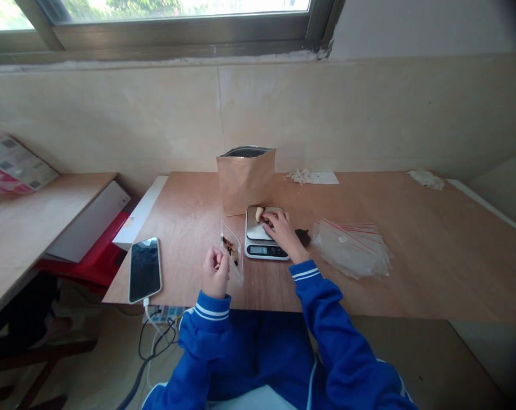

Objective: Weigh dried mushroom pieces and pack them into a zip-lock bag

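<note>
As the head view looks down on the desk, a pale, cream-coloured piece with a darker lower end sits near the back of a kitchen scale's silver plate, beside small brown bits partly covered by the right hand. That hand's fingers are bent and slightly parted over the bits; whether they pinch any, I cannot tell. The left hand is curled, its fingers drawn in at the edge of a clear bag, and I cannot tell whether they grip it. Inside the bag lie brown and tan pieces. Behind the scale stands a brown paper pouch, its top gaping to show a dark, silvery lining. Right of the scale, just beyond a dark, shrivelled lump, clear bags with red strips lie in an overlapping pile. The pouch's visible front is plain. On the scale, the display and button markings are too small to read. Far left, a pink-and-white package bears dark square codes.
</note>
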`<state>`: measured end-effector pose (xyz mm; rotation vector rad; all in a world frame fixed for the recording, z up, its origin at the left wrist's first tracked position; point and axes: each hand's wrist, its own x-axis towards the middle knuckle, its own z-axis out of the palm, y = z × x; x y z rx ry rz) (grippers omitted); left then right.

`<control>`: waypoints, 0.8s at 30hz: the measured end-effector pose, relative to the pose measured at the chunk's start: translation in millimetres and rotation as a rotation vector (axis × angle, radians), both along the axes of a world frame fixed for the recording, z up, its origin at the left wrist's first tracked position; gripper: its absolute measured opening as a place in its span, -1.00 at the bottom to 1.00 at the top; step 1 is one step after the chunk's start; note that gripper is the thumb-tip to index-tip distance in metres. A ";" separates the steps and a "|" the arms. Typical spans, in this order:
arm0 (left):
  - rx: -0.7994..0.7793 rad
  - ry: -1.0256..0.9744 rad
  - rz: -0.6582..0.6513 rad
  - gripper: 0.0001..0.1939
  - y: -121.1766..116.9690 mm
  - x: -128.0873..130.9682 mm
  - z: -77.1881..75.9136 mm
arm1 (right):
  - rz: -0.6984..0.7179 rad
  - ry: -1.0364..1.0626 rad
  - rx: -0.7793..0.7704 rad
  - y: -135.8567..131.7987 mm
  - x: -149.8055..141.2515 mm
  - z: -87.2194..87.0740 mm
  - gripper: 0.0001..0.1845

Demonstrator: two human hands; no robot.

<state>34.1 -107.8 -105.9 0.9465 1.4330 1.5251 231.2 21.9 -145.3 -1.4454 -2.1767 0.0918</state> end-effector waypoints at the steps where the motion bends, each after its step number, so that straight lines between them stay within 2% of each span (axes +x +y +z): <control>1: 0.001 0.003 0.000 -0.51 -0.1 0.0 0.5 | -0.005 0.009 0.000 -0.5 -1.0 1.8 -0.73; 6: 0.005 0.007 -0.006 -0.53 -0.9 -0.4 2.6 | -0.040 0.146 0.005 -9.0 -0.7 12.0 -0.74; 9: 0.008 0.009 -0.001 -0.53 -1.2 0.5 2.5 | -0.059 0.258 0.001 -18.2 2.6 24.0 -0.79; 13: 0.018 0.005 -0.012 -0.53 -1.3 3.3 0.1 | -0.076 0.502 -0.081 -38.3 -0.1 55.8 -0.82; 18: 0.003 -0.002 -0.050 -0.53 -1.0 6.3 -3.8 | 0.048 0.799 -0.364 -71.3 -28.4 98.7 -0.72; 20: 0.001 -0.002 -0.059 -0.53 -1.3 6.2 -4.3 | 0.092 0.785 -0.438 -81.1 -44.0 106.2 -0.72; 24: 0.017 -0.009 -0.052 -0.52 -2.4 3.5 -3.9 | 0.094 0.579 -0.516 -93.3 -67.7 107.8 -0.64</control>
